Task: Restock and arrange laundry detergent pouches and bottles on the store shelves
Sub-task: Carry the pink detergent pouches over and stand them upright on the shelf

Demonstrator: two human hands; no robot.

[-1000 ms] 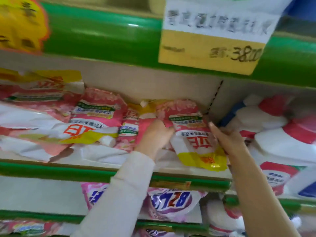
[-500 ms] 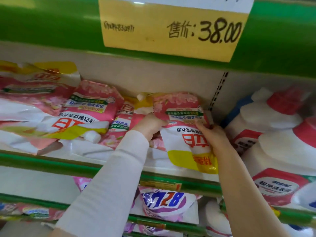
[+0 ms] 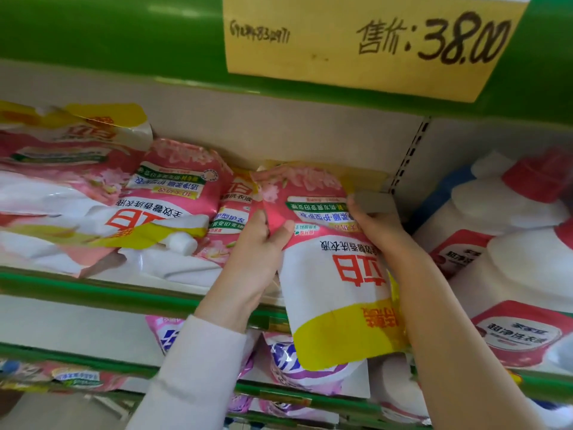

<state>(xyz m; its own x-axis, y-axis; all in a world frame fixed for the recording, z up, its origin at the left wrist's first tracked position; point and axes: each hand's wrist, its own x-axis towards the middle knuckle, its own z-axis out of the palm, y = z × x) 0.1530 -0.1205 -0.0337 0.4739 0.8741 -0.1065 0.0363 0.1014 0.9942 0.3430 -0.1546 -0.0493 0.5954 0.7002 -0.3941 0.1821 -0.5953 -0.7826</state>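
Both hands held one pink pouch (image 3: 335,274) by its side edges: left hand (image 3: 260,243) pinching, right hand (image 3: 376,226) curled round. Its yellow end overhung the shelf (image 3: 124,293) lip. It looked soft, liquid-heavy, perhaps slippery, so the firm seams suited gripping.

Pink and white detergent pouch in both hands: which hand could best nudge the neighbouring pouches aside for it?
Probably the left hand: it pinches the pink and white detergent pouch at the edge beside the lying pink pouches. The right hand grips the opposite edge, nearer the white red-capped bottles.
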